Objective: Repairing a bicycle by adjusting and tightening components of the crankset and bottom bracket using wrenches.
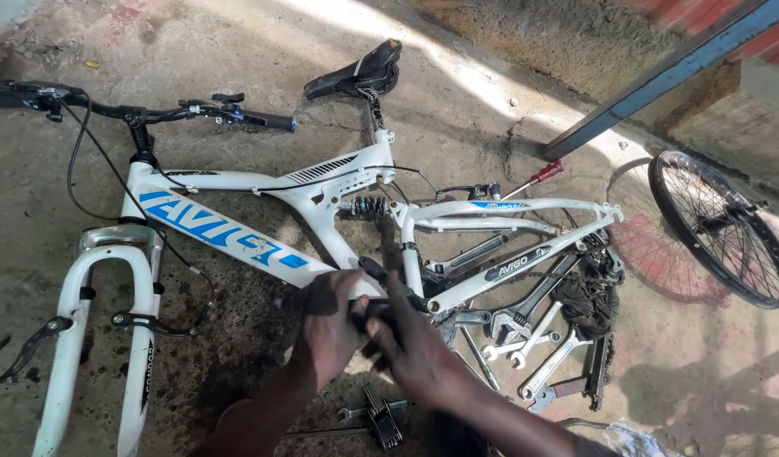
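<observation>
Both hands on the bottom bracket of the white bike frame (322,195), which lies flat on the concrete floor (491,76), wheels off. Left hand (330,326) and right hand (419,355) both wrap a dark tool (374,309), fingers curled tight; it sits between the palms, its tip hidden. Judgement: keep the tool square on the fitting, brace the frame, push steady so it doesn't slip. Spanners (525,338) lie just right of the hands; loose wheel (720,224) well apart near the wall.

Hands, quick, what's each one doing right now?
Left hand: closed around a dark part at the bike frame.
Right hand: closed on the same part.
</observation>
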